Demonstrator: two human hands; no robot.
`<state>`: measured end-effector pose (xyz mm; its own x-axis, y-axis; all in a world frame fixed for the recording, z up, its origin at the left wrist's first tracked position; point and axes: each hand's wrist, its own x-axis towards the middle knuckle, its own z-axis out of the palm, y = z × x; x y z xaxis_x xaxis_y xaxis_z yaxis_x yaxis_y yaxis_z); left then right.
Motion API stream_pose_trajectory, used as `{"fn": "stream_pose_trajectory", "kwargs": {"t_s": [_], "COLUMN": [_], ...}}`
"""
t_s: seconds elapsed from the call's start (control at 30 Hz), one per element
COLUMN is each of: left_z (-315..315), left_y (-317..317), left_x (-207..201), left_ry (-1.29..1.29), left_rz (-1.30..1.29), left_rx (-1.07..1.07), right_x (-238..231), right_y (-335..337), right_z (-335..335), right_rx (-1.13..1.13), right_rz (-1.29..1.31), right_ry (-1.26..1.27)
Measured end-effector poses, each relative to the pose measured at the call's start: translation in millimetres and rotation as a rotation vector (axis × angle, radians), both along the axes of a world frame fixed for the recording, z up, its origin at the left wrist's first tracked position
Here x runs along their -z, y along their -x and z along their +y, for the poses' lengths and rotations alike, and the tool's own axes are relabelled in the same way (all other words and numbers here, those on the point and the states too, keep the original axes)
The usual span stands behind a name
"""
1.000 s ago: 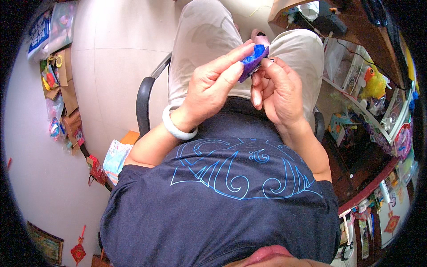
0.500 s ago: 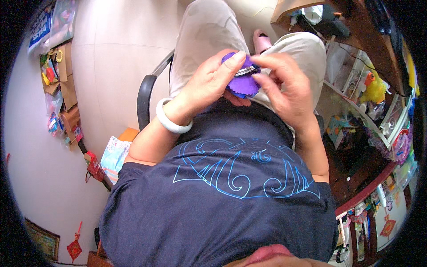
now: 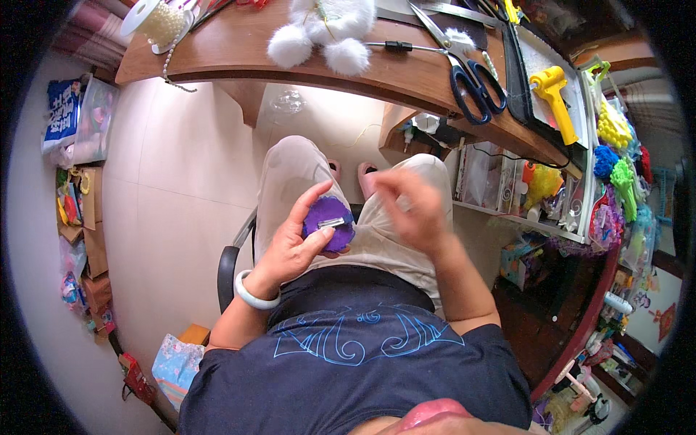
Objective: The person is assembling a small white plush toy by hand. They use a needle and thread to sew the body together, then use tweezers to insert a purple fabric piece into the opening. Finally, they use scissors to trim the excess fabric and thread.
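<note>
My left hand [image 3: 292,249] holds a round purple felt piece [image 3: 319,209] with a scalloped edge, above my lap. Across the felt lies a silver metal hair clip [image 3: 331,222], with my left thumb pressing at its near side. A dark blue part shows at the felt's right edge. Off to the right and apart from the felt is my right hand [image 3: 419,210], blurred by motion. Its thumb and index finger look spread, and nothing can be seen between them. The other right fingers are partly hidden.
Beyond my knees stands a wooden table [image 3: 239,61]. On it are scissors [image 3: 471,90], a yellow glue gun [image 3: 557,101], white fluffy pompoms [image 3: 348,56] and a spool of pearl beading [image 3: 158,27]. A white rack [image 3: 522,221] with craft supplies stands at the right.
My right hand has left the felt and moved away to the right. The view has tilted up, bringing the table in. The clip now shows flat on the felt.
</note>
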<state>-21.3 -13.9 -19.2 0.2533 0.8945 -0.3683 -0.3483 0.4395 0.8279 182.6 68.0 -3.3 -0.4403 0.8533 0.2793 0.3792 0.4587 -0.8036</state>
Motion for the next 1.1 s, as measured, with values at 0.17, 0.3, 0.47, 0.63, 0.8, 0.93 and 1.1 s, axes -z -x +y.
{"fn": "stream_pose_trajectory", "kwargs": {"t_s": [0.17,0.3,0.47,0.63,0.8,0.93,1.1], "left_z": [5.8,9.5,14.1,17.3,26.4,28.8,25.9], "left_y": [12.3,5.7,1.4,1.8,-2.6,-4.1,-3.4], "left_x": [-12.8,-12.9,-10.7,-9.8,-20.2,-31.6,-29.2], "left_ry": [0.074,0.034,-0.077,-0.082,-0.037,-0.013,-0.033], "left_rz": [-0.099,-0.231,-0.186,-0.237,-0.409,-0.366,-0.286], "left_rx": [0.117,0.048,-0.007,-0.082,-0.059,-0.028,-0.052], "right_x": [-57.2,-68.6,-73.6,-98.7,-125.5,-92.2,-43.1], "right_y": [-50.3,-62.7,-66.0,-81.8,-112.7,-117.8,-93.5], "right_z": [73.5,106.0,126.3,144.1,121.0,70.0,0.0], "right_rx": [0.336,0.352,0.245,0.096,-0.031,-0.094,-0.091], "right_rz": [-0.265,-0.542,-0.791,-0.365,0.108,0.688,0.729], "right_ry": [-0.539,-0.220,-0.286,0.252,0.380,0.547,0.793]}}
